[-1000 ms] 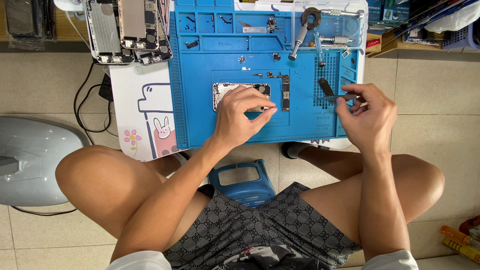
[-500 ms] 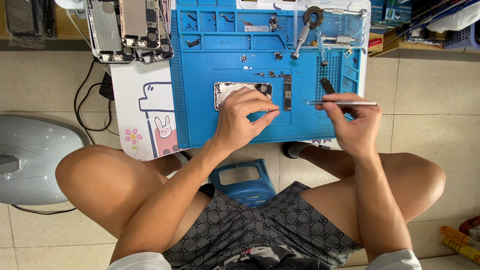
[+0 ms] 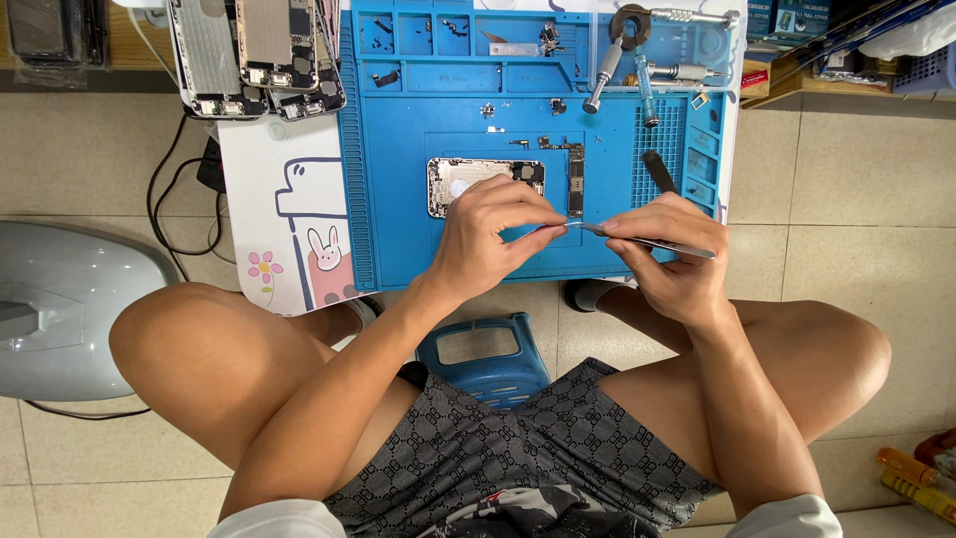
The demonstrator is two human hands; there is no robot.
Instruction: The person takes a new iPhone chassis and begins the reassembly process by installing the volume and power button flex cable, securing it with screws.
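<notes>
A tiled floor surrounds a low counter topped by a blue mat [image 3: 398,189], with an opened phone shell [image 3: 468,179] at the frame's centre. Just below the shell, the left hand [image 3: 488,234] has fingers pressed together, pinching a tiny part I cannot identify, while the right hand [image 3: 672,259] pinches tweezers [image 3: 647,241] shut. The handover likely goes best with both wrists braced and the tweezer tips closing gently.

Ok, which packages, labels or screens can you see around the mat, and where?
Dark phone screen panels: top left corner, flat black rectangles in clear sleeves.
Blue printed cardboard boxes: top right, beside the blue silicone work mat.
Red label strip: below those boxes, small.
</notes>
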